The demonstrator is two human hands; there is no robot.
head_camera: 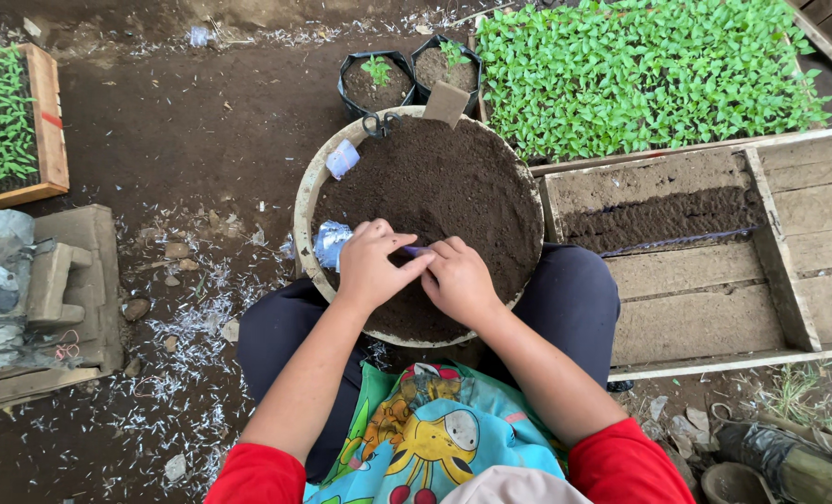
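Observation:
A round pale basin (306, 201) full of dark soil rests between my knees. Over its near side my left hand (371, 264) and my right hand (460, 281) meet, fingers closed together on a small thin purple strip (414, 250). A crumpled clear plastic piece (330, 245) lies on the soil just left of my left hand. Another small plastic scrap (342, 159) sits on the basin's far left rim, near scissors (379, 122) and a flat wooden block (446, 102).
Two black grow bags (377, 82) with small seedlings stand behind the basin. A dense green seedling tray (649, 65) lies at the back right, a wooden tray (696, 280) with a strip of soil to the right. Another seedling box (5, 117) and concrete blocks (61, 280) are left.

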